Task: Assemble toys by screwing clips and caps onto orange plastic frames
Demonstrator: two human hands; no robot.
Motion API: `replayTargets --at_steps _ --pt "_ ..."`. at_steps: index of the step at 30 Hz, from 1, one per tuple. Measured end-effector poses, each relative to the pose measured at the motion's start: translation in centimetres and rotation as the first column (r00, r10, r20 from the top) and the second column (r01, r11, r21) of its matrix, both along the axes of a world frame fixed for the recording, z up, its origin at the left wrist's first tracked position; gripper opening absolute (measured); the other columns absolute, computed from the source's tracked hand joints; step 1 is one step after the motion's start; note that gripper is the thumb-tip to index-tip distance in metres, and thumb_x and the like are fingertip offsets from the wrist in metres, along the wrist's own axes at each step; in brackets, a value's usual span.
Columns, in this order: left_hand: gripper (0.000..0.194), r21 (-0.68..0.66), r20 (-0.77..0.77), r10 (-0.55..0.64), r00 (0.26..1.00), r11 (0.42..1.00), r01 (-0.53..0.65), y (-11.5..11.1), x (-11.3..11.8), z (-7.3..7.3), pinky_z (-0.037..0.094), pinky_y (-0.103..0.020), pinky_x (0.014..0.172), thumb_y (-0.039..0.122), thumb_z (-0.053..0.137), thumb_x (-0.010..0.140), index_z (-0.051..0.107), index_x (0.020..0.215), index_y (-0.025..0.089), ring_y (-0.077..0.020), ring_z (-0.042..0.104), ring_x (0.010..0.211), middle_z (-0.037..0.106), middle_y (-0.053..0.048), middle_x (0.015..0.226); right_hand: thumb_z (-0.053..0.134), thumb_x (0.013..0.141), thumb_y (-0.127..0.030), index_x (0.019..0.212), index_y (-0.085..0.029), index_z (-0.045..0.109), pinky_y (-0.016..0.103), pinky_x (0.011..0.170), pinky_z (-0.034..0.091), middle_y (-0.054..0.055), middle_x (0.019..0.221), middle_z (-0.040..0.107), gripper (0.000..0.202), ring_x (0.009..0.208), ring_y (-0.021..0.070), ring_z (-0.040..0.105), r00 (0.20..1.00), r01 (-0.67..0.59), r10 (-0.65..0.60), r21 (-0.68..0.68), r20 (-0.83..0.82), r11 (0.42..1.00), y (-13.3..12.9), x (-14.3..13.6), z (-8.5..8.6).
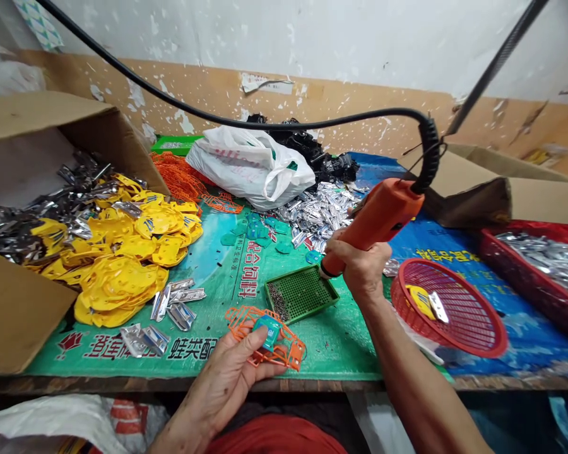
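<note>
My left hand is closed on an orange plastic frame near the table's front edge. A teal plastic piece lies on the frame, with my thumb against it. My right hand is wrapped round an orange electric screwdriver, tilted with its lower end down to the left. That tip is over the right end of a green tray with small screws gathered at its left side. The screwdriver's bit is too small to make out.
Yellow plastic parts and silver pieces spill from a cardboard box at left. Behind are orange frames, a white bag and silver parts. A red basket stands at right. A black cable hangs across.
</note>
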State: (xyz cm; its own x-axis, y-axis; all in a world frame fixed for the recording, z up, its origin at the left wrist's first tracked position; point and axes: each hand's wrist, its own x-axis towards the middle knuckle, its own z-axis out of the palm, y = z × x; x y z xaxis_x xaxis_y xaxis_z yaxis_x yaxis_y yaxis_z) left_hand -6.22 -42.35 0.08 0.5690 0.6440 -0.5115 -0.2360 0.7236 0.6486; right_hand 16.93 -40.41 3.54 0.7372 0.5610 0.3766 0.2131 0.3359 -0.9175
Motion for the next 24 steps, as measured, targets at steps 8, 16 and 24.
replayTargets --at_steps 8,16,24 --pt "0.023 -0.023 -0.042 0.11 0.993 0.994 -0.111 0.1 -0.4 0.0 0.06 -0.043 0.07 0.022 0.074 0.075 0.063 0.094 0.016 -0.0231 0.07 0.079 0.072 -0.005 0.089 0.075 0.059 -0.02 0.061 -0.018 0.064 0.034 0.051 0.047 -0.001 0.061 0.059 0.012 0.05 0.0146 0.055 0.998 -0.057 0.059 0.076 -0.024 0.996 -1.1 -0.6 2.9" --pt "0.025 -0.028 0.09 0.048 0.995 0.999 -0.046 -0.3 -0.3 -0.1 0.059 -0.044 0.073 0.025 0.068 0.081 0.063 0.103 0.014 -0.0264 0.07 0.086 0.073 -0.01 0.096 0.064 0.068 -0.011 0.084 -0.027 0.065 0.035 0.057 0.049 -0.002 0.066 0.06 0.023 0.058 0.016 0.057 0.862 -0.409 0.467 0.275 -0.196 0.87 -5.1 -6.2 6.7" --pt "0.019 -0.025 0.146 0.069 0.987 0.998 -0.066 -0.2 -0.2 -0.1 0.059 -0.037 0.064 0.024 0.073 0.075 0.067 0.09 0.015 -0.0205 0.069 0.074 0.071 -0.004 0.083 0.072 0.069 -0.02 0.084 -0.029 0.066 0.035 0.06 0.051 0.0 0.07 0.059 0.018 0.06 0.0154 0.056 0.748 -0.528 0.607 0.312 -0.269 0.79 -5.7 -8.2 5.5"
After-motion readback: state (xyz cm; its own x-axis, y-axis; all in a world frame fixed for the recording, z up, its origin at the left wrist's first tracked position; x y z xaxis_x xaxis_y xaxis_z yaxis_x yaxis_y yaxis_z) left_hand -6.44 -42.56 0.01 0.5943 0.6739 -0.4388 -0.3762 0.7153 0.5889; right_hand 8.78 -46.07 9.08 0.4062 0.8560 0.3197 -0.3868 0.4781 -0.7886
